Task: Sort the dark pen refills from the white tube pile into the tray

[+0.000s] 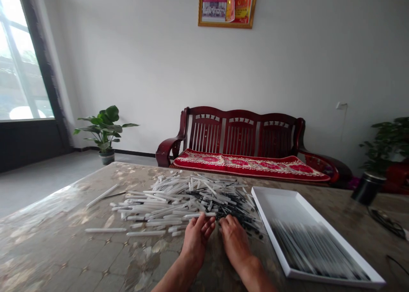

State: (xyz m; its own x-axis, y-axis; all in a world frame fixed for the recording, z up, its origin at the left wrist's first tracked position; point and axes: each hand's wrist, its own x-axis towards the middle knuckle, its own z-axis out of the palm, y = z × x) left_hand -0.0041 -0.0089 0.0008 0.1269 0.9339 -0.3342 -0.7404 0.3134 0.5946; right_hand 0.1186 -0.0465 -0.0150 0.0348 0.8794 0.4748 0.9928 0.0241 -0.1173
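Note:
Near the front of the table lies a large heap of white pen barrels [166, 198], with thin dark pen parts [234, 204] mixed in along its right side. My left hand [197, 238] is turned palm up at the heap's front edge, its thumb and fingers closed on a white pen barrel [204, 215]. Beside it, my right hand [235, 240] faces palm down over the dark parts with its fingers bent together. Whatever its fingertips pinch is hidden. To the right, a shallow white box [271, 228] holds many slender, dark-tipped pens [315, 247], rather blurred.
Several barrels [105, 230] lie apart on the patterned tablecloth [79, 249]. A black cylinder [369, 187] and a dark cable [388, 221] sit at the right. Behind the table stand a red wooden bench [241, 132] and a potted plant [107, 130].

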